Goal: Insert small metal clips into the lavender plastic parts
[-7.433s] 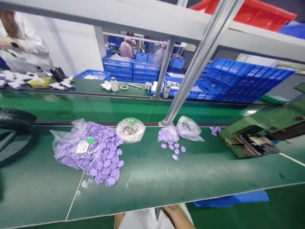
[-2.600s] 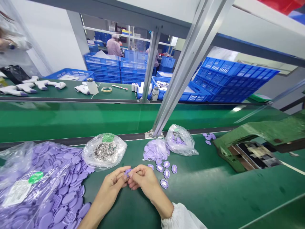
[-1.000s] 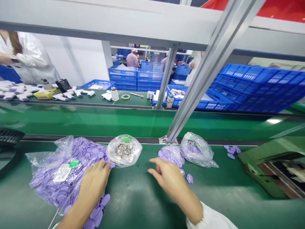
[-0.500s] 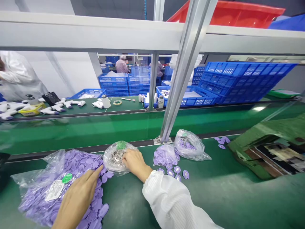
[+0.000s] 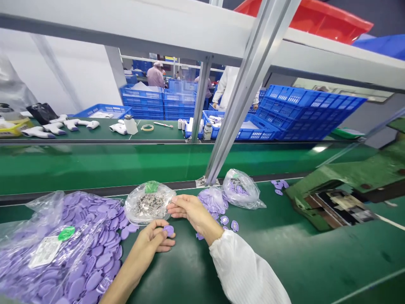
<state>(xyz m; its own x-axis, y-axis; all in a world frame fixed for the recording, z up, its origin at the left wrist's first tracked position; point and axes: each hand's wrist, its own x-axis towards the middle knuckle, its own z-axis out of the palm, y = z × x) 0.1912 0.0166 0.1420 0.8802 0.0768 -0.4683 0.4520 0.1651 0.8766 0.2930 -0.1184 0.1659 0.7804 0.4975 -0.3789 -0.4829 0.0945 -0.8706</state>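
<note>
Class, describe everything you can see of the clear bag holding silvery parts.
The clear bag looks like thin, crinkled plastic, low and rounded, with a green patch at its back. Small silvery parts lie heaped in its middle. It rests on the green bench, right of the piled purple pieces. The right hand overlaps its right edge in view; whether they touch is unclear.

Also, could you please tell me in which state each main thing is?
Left grip: closed on one purple piece
Right grip: drawn together; whether anything is held, cannot tell
Large clear bag: open, purple pieces spilling out
Metal-parts bag: open, metal parts exposed
Right clear bag: holds purple pieces; mouth unclear
Blue crates: stacked
Tape roll: lying flat
Green machine: running or idle, cannot tell
</note>
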